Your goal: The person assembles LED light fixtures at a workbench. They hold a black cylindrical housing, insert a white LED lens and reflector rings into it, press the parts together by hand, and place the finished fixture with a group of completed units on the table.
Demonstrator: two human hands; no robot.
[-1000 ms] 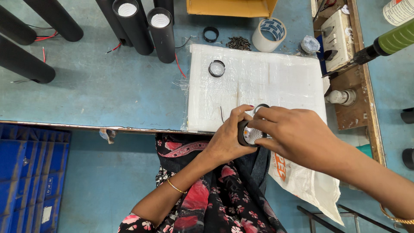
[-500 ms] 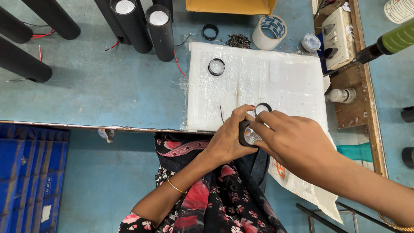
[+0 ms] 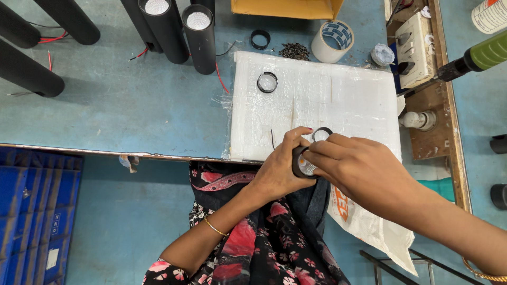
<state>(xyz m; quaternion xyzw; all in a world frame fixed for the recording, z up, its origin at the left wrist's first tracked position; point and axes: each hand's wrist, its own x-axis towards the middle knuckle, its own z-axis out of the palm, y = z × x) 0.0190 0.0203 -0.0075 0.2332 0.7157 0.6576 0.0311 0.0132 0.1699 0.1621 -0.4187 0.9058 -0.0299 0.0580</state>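
Note:
My left hand grips a short black cylindrical lamp housing with a white inside, held just over the table's near edge. My right hand reaches across from the right, its fingers closed on the housing's open end and on a thin black ring above it. Both hands hover at the front of a white foam sheet on the blue table. A second black ring lies flat near the sheet's far left corner.
Several long black tubes with red wires lie at the back left. A tape roll, a loose black ring, a pile of screws and a cardboard box sit behind the sheet. A switch box and green-handled tool are right. Blue crates stand below left.
Both hands have shifted slightly on the housing; the right fingers have closed further over its open end. Nothing else has moved.

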